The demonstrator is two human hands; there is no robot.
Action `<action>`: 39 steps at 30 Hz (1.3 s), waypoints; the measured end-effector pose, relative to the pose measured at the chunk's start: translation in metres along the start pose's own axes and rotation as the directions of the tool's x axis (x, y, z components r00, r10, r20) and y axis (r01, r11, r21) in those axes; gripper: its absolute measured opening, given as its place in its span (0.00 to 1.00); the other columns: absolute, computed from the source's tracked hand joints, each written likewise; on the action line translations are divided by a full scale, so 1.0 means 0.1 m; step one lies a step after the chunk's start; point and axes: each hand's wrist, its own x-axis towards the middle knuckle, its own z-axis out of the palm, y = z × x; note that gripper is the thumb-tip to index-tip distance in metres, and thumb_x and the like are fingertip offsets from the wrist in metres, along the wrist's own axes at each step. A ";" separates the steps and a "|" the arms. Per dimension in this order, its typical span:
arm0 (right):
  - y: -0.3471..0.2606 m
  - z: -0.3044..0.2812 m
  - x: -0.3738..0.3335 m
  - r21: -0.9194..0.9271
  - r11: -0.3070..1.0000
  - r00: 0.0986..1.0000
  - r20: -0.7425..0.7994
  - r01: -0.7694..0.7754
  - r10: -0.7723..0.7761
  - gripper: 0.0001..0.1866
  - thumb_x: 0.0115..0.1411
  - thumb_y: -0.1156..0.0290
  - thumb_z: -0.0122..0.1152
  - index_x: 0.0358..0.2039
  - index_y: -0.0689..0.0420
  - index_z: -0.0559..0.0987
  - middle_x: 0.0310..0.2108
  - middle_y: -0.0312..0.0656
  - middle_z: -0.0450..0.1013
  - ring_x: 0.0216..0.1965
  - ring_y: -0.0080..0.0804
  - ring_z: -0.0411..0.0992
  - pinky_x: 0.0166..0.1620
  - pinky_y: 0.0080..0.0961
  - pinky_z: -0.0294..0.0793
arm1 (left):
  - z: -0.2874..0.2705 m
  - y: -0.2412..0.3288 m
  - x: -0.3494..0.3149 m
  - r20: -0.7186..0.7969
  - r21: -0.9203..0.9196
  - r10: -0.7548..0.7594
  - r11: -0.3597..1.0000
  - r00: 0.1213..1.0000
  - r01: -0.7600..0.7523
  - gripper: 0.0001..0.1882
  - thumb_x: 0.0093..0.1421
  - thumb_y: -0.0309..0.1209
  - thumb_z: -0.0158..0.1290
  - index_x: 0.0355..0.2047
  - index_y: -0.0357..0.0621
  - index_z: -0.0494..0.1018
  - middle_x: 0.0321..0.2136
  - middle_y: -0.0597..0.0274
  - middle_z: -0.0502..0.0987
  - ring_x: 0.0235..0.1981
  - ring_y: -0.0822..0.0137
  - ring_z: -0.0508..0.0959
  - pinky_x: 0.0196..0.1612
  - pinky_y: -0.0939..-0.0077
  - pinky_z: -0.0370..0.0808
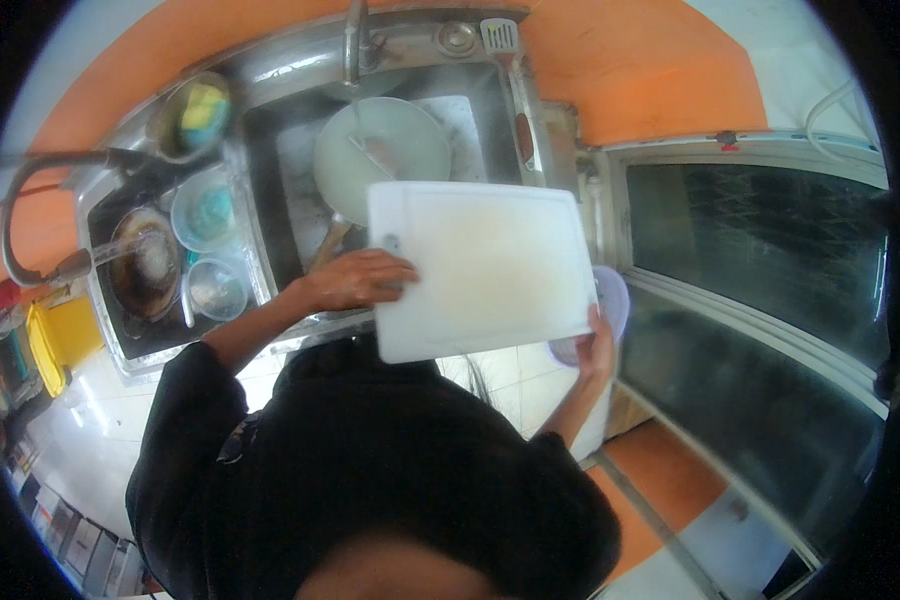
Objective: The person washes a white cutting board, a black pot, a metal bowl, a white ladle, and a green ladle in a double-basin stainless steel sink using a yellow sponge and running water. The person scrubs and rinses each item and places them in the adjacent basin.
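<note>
A white cutting board (485,275) is held over the front of the sink, its broad face up and slightly stained in the middle. My left hand (355,281) grips its left edge, fingertips on the face and thumb hidden. At the lower right corner my right hand (598,345) is closed around the edge. Behind the board, a round pan (345,165) of cloudy liquid stands in the large sink basin (280,225) under the tap (353,50). A utensil handle pokes out of the liquid. The board hides part of the pan.
In the left basin, water from a hose tap (75,265) falls into a browned pan (145,265), beside a bowl (202,212) and a smaller bowl (215,290). A container with sponges (204,110), a slotted turner (500,37) and a lavender tub (615,300) surround the sink.
</note>
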 end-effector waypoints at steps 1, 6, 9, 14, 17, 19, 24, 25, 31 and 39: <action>0.14 -0.17 0.03 0.056 0.998 0.997 -0.078 0.007 -0.003 0.22 0.60 0.66 0.52 0.51 0.65 0.65 0.38 0.43 0.72 0.35 0.30 0.73 0.37 0.26 0.73 | 0.15 -0.06 0.14 0.031 -0.027 0.028 0.999 0.999 -0.028 0.12 0.53 0.28 0.51 0.39 0.41 0.71 0.47 0.55 0.70 0.51 0.57 0.69 0.51 0.64 0.67; 0.80 -0.92 0.28 0.290 0.956 0.990 -0.141 0.047 -0.006 0.27 0.59 0.65 0.54 0.56 0.61 0.59 0.52 0.46 0.65 0.52 0.37 0.64 0.54 0.39 0.64 | 0.79 -0.51 0.73 0.054 -0.007 0.261 0.965 0.964 -0.261 0.17 0.57 0.32 0.47 0.47 0.41 0.68 0.49 0.55 0.68 0.51 0.56 0.66 0.54 0.67 0.63; 1.08 -1.14 0.48 0.351 0.936 0.999 -0.036 -0.002 0.016 0.27 0.59 0.65 0.54 0.56 0.57 0.60 0.53 0.44 0.64 0.53 0.39 0.63 0.54 0.43 0.63 | 1.03 -0.70 0.82 0.119 -0.139 0.113 0.986 0.986 -0.096 0.18 0.57 0.32 0.46 0.46 0.38 0.67 0.49 0.54 0.67 0.52 0.56 0.65 0.55 0.66 0.62; 1.27 -1.29 0.77 0.262 0.958 0.991 -0.033 -0.116 0.129 0.25 0.58 0.69 0.54 0.57 0.49 0.61 0.52 0.40 0.65 0.51 0.37 0.64 0.51 0.39 0.65 | 1.27 -0.88 0.72 0.191 -0.151 0.129 0.983 0.973 -0.101 0.17 0.56 0.33 0.45 0.44 0.35 0.66 0.47 0.52 0.66 0.50 0.55 0.66 0.54 0.65 0.62; 1.07 -1.32 0.90 -0.143 0.979 0.976 -0.184 -0.146 0.118 0.21 0.58 0.74 0.52 0.53 0.53 0.65 0.50 0.42 0.66 0.48 0.36 0.65 0.50 0.37 0.65 | 1.43 -0.87 0.59 0.223 -0.179 0.140 0.979 0.965 -0.101 0.18 0.54 0.30 0.47 0.44 0.34 0.65 0.46 0.51 0.66 0.51 0.56 0.65 0.55 0.65 0.62; 0.79 -1.13 1.08 -0.662 0.737 0.957 -0.280 -0.137 -0.073 0.18 0.57 0.77 0.51 0.49 0.56 0.68 0.47 0.43 0.67 0.46 0.35 0.67 0.49 0.35 0.66 | 1.49 -0.87 0.56 0.210 0.039 0.306 0.946 0.928 -0.321 0.19 0.53 0.28 0.48 0.45 0.34 0.64 0.47 0.51 0.66 0.52 0.55 0.64 0.55 0.64 0.62; 0.26 0.78 1.80 -0.586 0.571 0.747 0.092 0.575 -0.658 0.09 0.55 0.80 0.51 0.38 0.63 0.73 0.38 0.44 0.71 0.39 0.33 0.70 0.44 0.27 0.69 | 1.38 -0.72 0.42 0.048 -0.094 0.268 0.960 0.962 -0.263 0.26 0.46 0.23 0.52 0.48 0.35 0.62 0.49 0.43 0.63 0.52 0.50 0.64 0.55 0.61 0.63; 0.23 1.34 1.96 -0.495 0.496 0.678 0.312 0.714 -0.666 0.09 0.57 0.80 0.50 0.39 0.62 0.73 0.40 0.43 0.71 0.40 0.32 0.70 0.44 0.26 0.69 | 1.31 -0.67 0.38 0.043 -0.102 0.227 0.970 0.973 -0.222 0.25 0.47 0.23 0.52 0.48 0.37 0.62 0.49 0.45 0.63 0.51 0.51 0.65 0.54 0.61 0.64; 0.32 3.87 2.52 -0.358 0.029 0.336 0.842 0.933 -0.421 0.21 0.50 0.80 0.55 0.47 0.61 0.69 0.46 0.49 0.67 0.47 0.42 0.66 0.47 0.34 0.67 | 0.92 -0.34 -0.05 -0.042 -0.035 -0.173 0.985 0.984 0.171 0.25 0.47 0.21 0.52 0.48 0.43 0.62 0.50 0.49 0.63 0.50 0.52 0.67 0.52 0.61 0.65; 0.09 4.34 3.21 -0.162 -0.496 0.184 0.983 0.853 -0.005 0.13 0.54 0.77 0.48 0.42 0.65 0.68 0.38 0.58 0.69 0.41 0.56 0.68 0.43 0.45 0.66 | 0.36 0.20 -1.58 -0.624 -0.322 -0.753 0.489 0.207 0.811 0.17 0.52 0.23 0.48 0.44 0.41 0.63 0.41 0.51 0.67 0.42 0.51 0.72 0.40 0.63 0.73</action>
